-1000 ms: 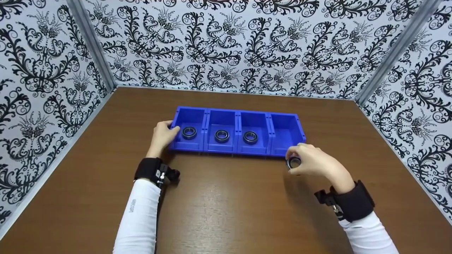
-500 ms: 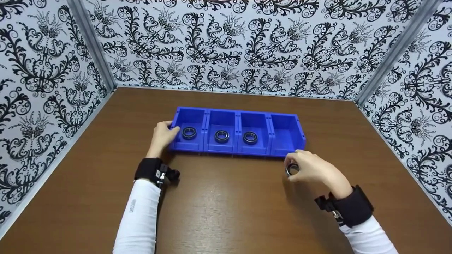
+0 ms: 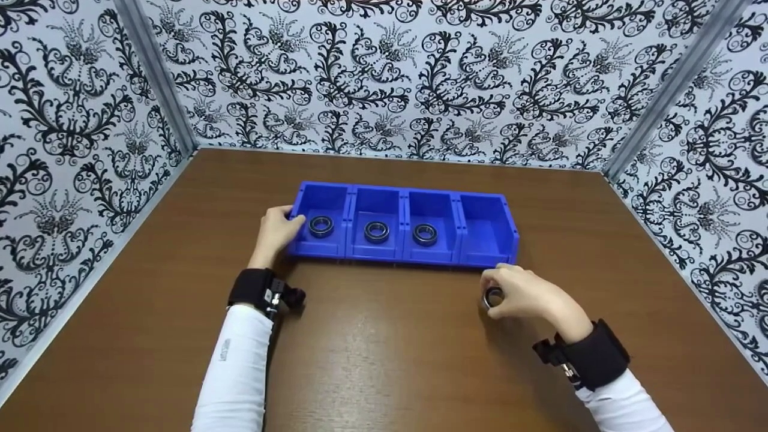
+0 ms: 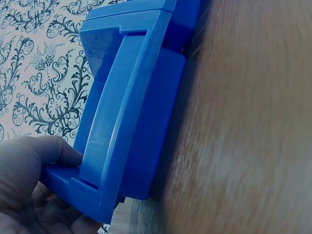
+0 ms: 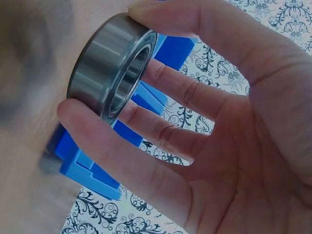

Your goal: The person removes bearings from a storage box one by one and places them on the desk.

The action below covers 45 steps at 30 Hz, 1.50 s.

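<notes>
A blue bin with a row of several compartments [image 3: 399, 257] stands on the table. My left hand [image 3: 277, 235] grips its left end wall, the thumb inside and the fingers outside, as the left wrist view shows on the blue wall [image 4: 63, 183]. Between thumb and fingers, my right hand [image 3: 528, 293] pinches a steel ball bearing [image 5: 100, 63] by its outer rim, in front of the bin's right end. One bearing lies in each of three compartments: the leftmost bearing [image 3: 321, 226], the second bearing [image 3: 377, 231] and the third bearing [image 3: 425, 234]. The rightmost compartment [image 3: 485, 231] holds no bearing.
Brown wooden table [image 3: 372, 348] lies under everything. Patterned panels [image 3: 384, 78] close in the back and both sides, with grey metal posts [image 3: 157, 78] at the corners. Both wrists wear black straps [image 3: 597, 357] with small cameras.
My right hand has drawn the bearing toward me and slightly left, away from the bin's front edge. The left hand and the bin look nearly unmoved.
</notes>
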Available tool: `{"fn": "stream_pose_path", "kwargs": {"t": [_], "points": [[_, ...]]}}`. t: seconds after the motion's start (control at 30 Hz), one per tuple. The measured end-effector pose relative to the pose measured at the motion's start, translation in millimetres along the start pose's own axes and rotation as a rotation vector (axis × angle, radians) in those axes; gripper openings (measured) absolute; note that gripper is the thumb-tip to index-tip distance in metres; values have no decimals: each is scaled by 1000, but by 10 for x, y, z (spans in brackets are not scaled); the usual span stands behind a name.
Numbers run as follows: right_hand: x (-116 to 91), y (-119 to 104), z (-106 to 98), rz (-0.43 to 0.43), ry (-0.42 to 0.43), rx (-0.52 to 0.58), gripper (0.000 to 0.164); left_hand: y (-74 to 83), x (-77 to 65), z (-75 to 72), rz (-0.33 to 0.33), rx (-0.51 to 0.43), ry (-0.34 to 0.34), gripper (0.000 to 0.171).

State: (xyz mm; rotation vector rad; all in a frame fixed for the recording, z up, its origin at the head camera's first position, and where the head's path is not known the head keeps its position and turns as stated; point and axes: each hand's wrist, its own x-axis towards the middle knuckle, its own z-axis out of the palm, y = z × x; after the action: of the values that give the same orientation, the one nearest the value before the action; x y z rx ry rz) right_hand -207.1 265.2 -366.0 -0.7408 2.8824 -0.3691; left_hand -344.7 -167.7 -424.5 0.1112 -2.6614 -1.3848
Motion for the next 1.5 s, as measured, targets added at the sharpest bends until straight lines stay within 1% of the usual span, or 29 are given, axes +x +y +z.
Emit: {"fn": "stream_pose_path", "kwargs": {"t": [0.17, 0.43, 0.73, 1.13, 1.4, 1.5], "points": [[13, 33, 49, -9, -10, 2, 24, -7, -2, -4, 3, 6, 2, 38], [15, 44, 98, -20, -20, 18, 23, -8, 0, -7, 7, -2, -18, 41], [27, 74, 167, -59, -12, 10, 22, 4, 0, -10, 4, -18, -26, 45], [21, 78, 191, -41, -31, 31, 27, -8, 5, -7, -13, -19, -35, 46], [30, 81, 213, -33, -47, 40, 30, -12, 9, -5, -11, -20, -33, 46], [29, 91, 226, -30, -44, 43, 30, -3, 6, -4, 1, -8, -27, 46]]}}
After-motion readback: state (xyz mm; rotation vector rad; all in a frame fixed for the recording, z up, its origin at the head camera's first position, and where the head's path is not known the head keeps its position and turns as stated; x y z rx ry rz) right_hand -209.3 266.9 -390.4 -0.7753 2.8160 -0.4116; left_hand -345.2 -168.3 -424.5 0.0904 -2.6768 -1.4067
